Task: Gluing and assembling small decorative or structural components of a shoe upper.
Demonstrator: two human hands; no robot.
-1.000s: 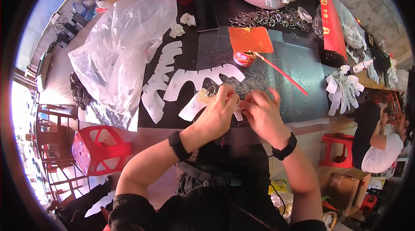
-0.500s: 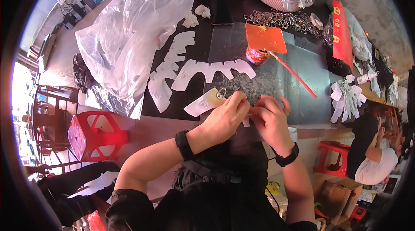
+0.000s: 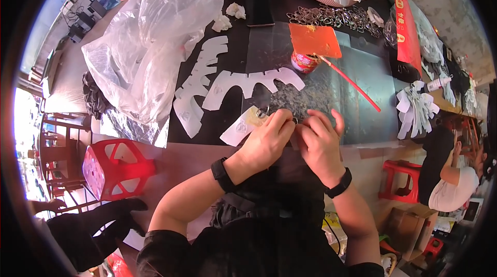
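Dark table [image 3: 233, 64], cluttered, under hard daylight. My left hand [image 3: 266, 140] and right hand [image 3: 318, 140] meet at its near edge, fingers closed, pinching a white cut-out piece [image 3: 240, 127] with a small metal ring [image 3: 263, 112]. More white shapes [image 3: 248, 83] lie mid-table; a clear plastic bag [image 3: 150, 44] covers the left side. Red stool [image 3: 116, 168] stands below.
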